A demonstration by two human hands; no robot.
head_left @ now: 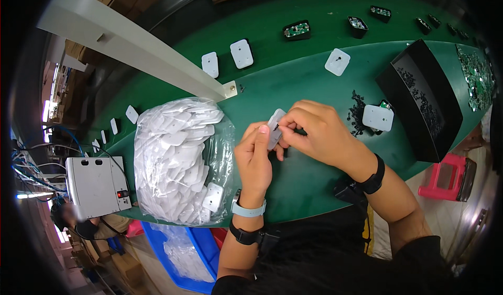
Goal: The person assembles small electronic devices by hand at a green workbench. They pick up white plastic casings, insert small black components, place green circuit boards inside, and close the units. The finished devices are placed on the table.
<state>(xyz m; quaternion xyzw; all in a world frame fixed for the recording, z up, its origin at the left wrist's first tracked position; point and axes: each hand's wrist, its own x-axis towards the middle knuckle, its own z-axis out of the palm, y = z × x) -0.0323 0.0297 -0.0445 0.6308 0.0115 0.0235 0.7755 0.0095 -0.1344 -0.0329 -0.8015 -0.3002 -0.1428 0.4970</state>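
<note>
One white plate sits over the counter, pinched between the left hand's thumb and fingers. The right hand has its fingertips drawn together at the plate's face; whether they grip a part, I cannot tell. Left lies a clear bag of white plates; right, black bits, then a black box holding more.

From here I see left hand and right hand, both bare. Left side: pale-blue watch strap, black band with boxy module. Right: black strap. Black top, short sleeves.
</note>
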